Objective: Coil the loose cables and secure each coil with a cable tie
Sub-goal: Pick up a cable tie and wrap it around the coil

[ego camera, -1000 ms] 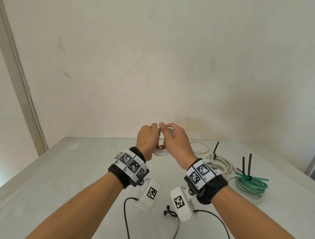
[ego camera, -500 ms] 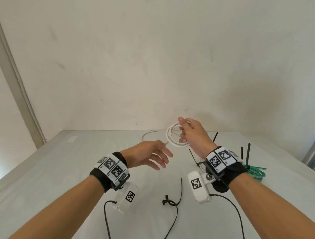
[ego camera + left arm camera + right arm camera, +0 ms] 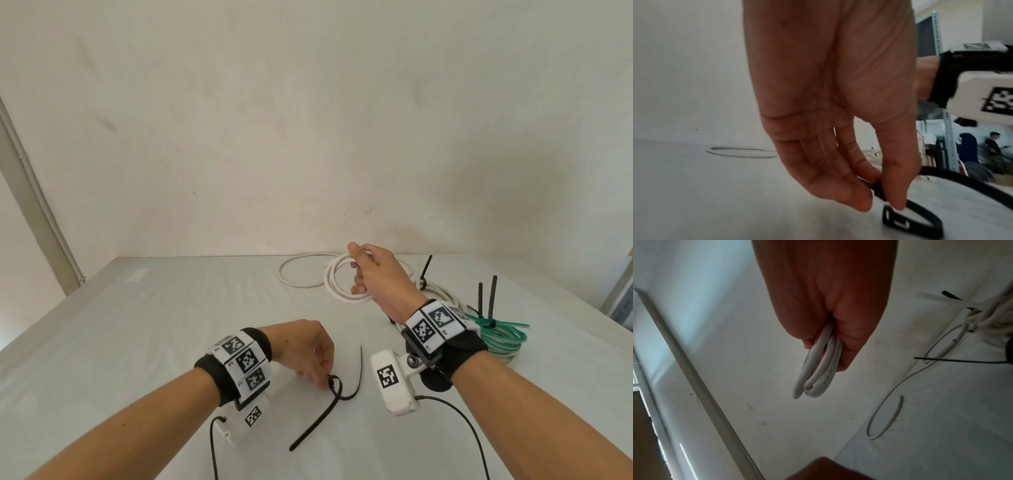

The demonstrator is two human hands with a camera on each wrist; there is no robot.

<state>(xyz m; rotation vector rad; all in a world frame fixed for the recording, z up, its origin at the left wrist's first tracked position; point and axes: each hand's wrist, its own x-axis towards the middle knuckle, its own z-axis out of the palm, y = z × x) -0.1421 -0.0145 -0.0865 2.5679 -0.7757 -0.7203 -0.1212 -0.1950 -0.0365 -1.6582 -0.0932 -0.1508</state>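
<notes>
We hold the small coil of thick white round cable up off the white bench in our right hand, whose fingers are curled tight round the bunched loops, while our left hand reaches down near the bench's front edge and pinches the black plastic cable tie between thumb and fingers, close to its head. To do this step well, we judge that the tie should be lifted by its head end so the long tail hangs free, and that the right hand must keep the loops squeezed together so none springs out before the tail is threaded round them. The left wrist view shows what the head view cannot: the fingertips bearing on the strap just behind the tie's square locking head, with the strap already bent into a small loop there. The right wrist view shows about three loops side by side in the grip and one cut cable end among them. Only the head view shows the thin white cable lying loose behind, and the white coil and green coil at the right, each already tied with black ties
</notes>
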